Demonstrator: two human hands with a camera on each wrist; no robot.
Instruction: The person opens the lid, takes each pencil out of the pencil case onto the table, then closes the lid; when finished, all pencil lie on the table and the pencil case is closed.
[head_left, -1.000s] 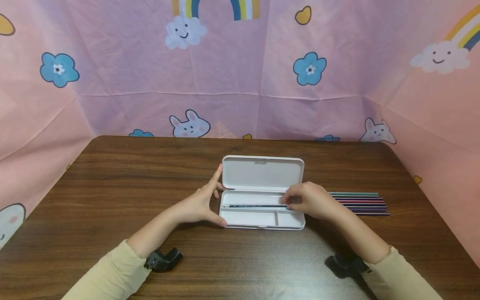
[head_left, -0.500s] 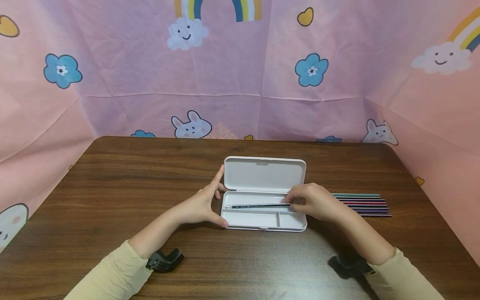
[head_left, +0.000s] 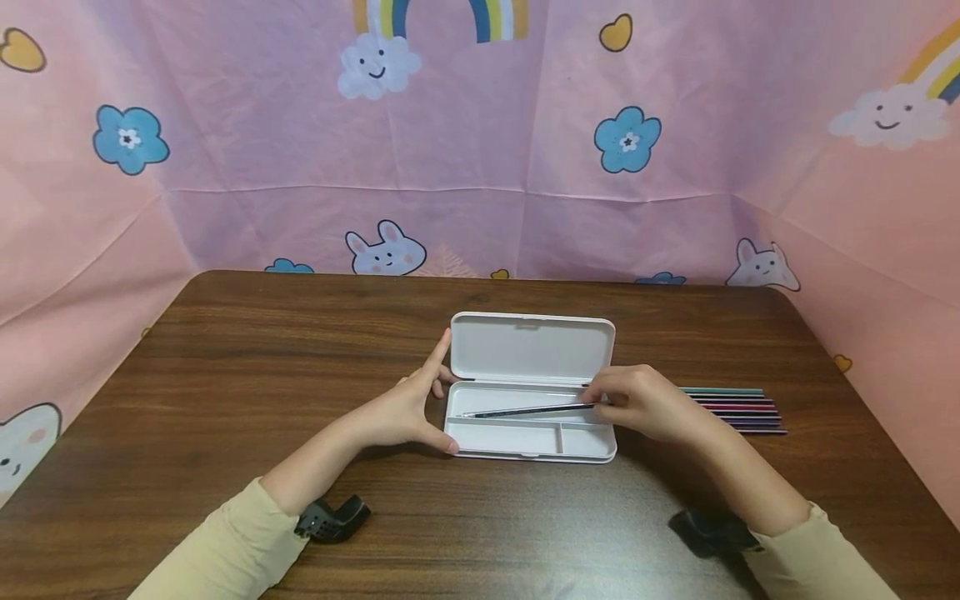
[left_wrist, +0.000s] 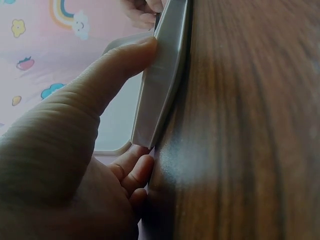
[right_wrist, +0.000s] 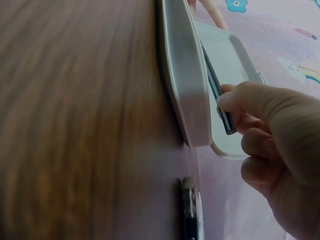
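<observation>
A white pencil case [head_left: 504, 439] lies on the table with its lid [head_left: 532, 347] raised. My left hand [head_left: 397, 412] spans the case's left end. The thumb touches the front left corner, the index finger reaches to the lid's side, and the other fingers are partly hidden. Between thumb and fingers my right hand [head_left: 637, 402] pinches one dark pencil [head_left: 532, 409] near its right end. That end [right_wrist: 227, 120] is lifted above the case in the right wrist view, while the pale left end sits low over the long rear compartment.
To the right of the case several coloured pencils [head_left: 738, 408] lie side by side on the brown table [head_left: 300, 333], partly hidden by the right hand. A divider [head_left: 561, 437] splits the case's front section. Patterned pink cloth [head_left: 480, 150] hangs behind and at the sides.
My right hand has risen slightly and shifted right with the pencil. The pencil's right end has come up, so it now slants. My left hand keeps its place on the case.
</observation>
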